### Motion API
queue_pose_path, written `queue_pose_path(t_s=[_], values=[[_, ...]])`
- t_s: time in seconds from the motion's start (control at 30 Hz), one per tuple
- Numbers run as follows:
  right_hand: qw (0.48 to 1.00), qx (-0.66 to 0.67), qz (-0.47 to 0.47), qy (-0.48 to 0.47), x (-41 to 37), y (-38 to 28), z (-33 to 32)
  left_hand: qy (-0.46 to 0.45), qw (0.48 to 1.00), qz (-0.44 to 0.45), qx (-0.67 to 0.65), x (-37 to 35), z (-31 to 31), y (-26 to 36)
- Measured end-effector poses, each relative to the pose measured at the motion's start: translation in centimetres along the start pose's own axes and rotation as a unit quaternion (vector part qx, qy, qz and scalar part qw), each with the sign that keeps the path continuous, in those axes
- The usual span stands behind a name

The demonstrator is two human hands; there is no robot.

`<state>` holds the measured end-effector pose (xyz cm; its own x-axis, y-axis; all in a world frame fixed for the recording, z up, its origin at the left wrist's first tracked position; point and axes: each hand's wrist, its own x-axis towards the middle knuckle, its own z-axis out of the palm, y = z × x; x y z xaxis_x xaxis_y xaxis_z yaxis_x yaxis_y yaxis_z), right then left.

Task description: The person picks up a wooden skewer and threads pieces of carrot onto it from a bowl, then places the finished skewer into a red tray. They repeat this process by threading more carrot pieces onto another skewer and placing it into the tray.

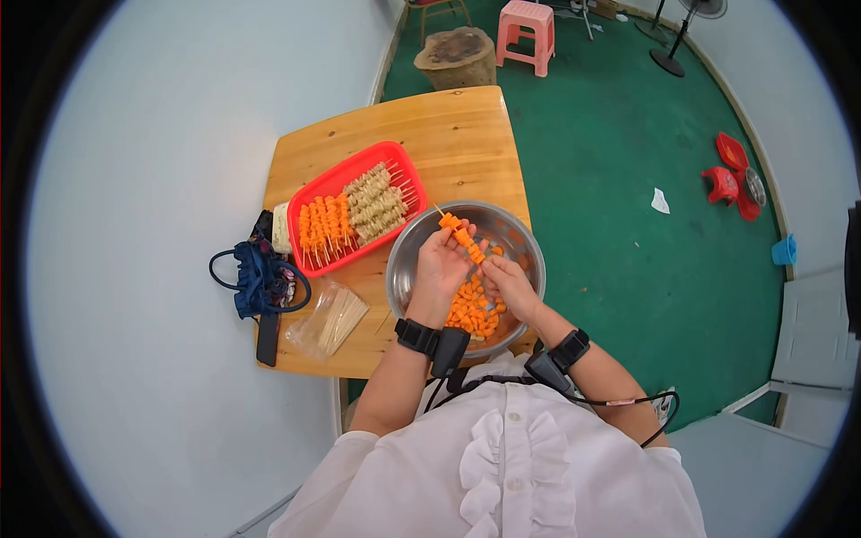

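Note:
Over a steel bowl [403,252], my left hand [439,266] is closed around a skewer threaded with orange carrot pieces [463,237]. The stick's bare tip points up and away, past the top piece. My right hand [511,283] pinches the near end of the same skewer, its fingers at the lowest carrot pieces. Loose carrot pieces [473,309] lie in the bottom of the bowl, beneath both hands. Part of the skewer is hidden behind my fingers.
A red basket [392,152] holds carrot skewers [325,226] and pale, beige skewers [375,203]. Bare sticks in a plastic bag [341,320], a blue handbag [258,281] and a phone [267,340] lie at the table's left. A pink stool [527,33] and tree stump [456,56] stand beyond.

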<state>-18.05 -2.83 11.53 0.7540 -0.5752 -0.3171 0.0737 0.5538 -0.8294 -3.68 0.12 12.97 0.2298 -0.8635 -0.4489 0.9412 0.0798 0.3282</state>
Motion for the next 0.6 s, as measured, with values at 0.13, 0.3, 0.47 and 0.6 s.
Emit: queue_pose_path(t_s=[0.13,0.3,0.47,0.6], values=[[1.000,-0.022,0.002,0.019,-0.1,0.0,0.6,0.001,0.999,0.022,-0.027,-0.2,0.8,-0.6],[0.999,-0.046,-0.013,0.025,-0.2,0.0,0.7,0.014,0.998,0.061,-0.008,-0.2,1.2,-1.2],[0.999,-0.037,-0.010,0.013,-0.3,-0.3,0.8,0.012,0.997,0.072,-0.039,-0.6,1.6,-1.7],[1.000,-0.026,-0.011,0.008,-0.2,-0.6,0.9,0.021,0.995,0.085,-0.052,-0.5,1.2,-1.7]])
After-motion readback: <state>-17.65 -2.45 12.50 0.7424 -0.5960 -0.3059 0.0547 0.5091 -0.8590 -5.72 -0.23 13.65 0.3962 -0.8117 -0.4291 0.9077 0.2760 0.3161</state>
